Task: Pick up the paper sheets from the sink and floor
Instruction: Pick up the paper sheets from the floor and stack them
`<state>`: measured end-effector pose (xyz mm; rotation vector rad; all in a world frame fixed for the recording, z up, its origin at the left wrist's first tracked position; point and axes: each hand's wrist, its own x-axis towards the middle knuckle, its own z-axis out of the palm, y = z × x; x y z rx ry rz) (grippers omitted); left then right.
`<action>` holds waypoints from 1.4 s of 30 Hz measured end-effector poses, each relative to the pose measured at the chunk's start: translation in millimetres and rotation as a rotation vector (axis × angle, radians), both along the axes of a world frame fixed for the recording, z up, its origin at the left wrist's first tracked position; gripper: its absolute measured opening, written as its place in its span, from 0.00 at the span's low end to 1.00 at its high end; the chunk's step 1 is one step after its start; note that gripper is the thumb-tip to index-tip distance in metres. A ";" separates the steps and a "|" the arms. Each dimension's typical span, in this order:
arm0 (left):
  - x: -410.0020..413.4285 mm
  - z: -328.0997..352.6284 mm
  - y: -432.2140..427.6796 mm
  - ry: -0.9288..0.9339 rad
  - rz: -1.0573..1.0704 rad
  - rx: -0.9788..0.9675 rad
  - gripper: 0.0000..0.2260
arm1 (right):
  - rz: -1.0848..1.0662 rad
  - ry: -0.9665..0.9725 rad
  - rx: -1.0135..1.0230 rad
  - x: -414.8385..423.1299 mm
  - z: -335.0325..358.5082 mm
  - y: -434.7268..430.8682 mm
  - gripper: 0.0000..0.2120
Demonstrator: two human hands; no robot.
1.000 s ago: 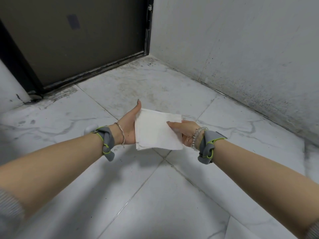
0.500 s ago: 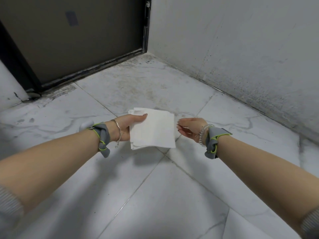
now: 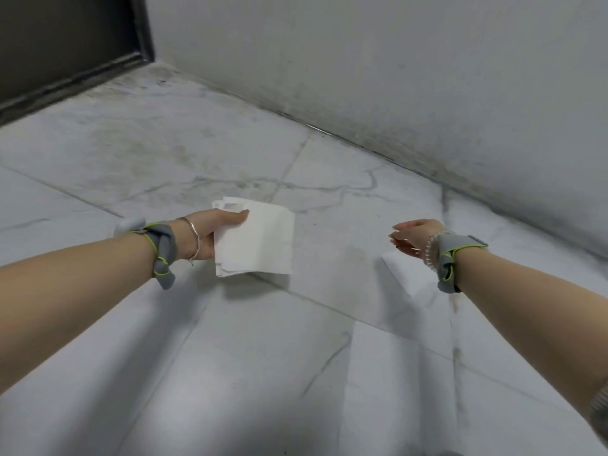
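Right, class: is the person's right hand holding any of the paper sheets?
No: the right hand is empty with relaxed fingers, while the left hand alone grips the paper sheets.

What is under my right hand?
A white paper sheet lies flat on the tiled floor beneath the right hand, whose fingers are relaxed. The grey wristband covers the sheet's right part, so its full outline cannot be seen.
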<state>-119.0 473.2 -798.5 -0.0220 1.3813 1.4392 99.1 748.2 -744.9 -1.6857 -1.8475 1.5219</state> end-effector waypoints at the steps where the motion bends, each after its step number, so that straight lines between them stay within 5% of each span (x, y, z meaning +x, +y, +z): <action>1: 5.4 -1.2 7.7 -0.002 -0.031 0.003 0.05 | 0.001 -0.041 0.021 13.1 1.0 4.1 0.10; 6: 27.9 -10.1 35.1 -0.038 -0.123 0.001 0.05 | 0.164 -0.252 0.120 60.8 0.6 8.4 0.10; 11: 46.5 -11.6 50.7 -0.059 -0.172 -0.017 0.06 | 0.602 -0.653 0.296 91.5 -36.3 -3.1 0.06; 15: 50.9 -8.7 54.0 -0.075 -0.175 -0.004 0.06 | 0.843 -0.817 0.322 107.0 -73.0 -23.1 0.20; 23: 35.1 -6.7 31.6 -0.050 -0.153 0.010 0.06 | 0.879 -0.969 0.369 105.1 -97.0 -35.7 0.41; 30: 21.9 -8.5 16.3 -0.034 -0.075 -0.010 0.06 | 1.054 -1.140 0.415 87.0 -100.5 -39.8 0.23; 35: 21.0 -8.6 15.4 -0.033 -0.082 -0.036 0.06 | 1.110 -1.117 0.401 69.2 -95.2 -36.2 0.18; 42: 8.3 -3.2 0.7 0.006 -0.018 -0.060 0.06 | 0.853 -0.808 0.436 -1.2 -51.4 -9.5 0.16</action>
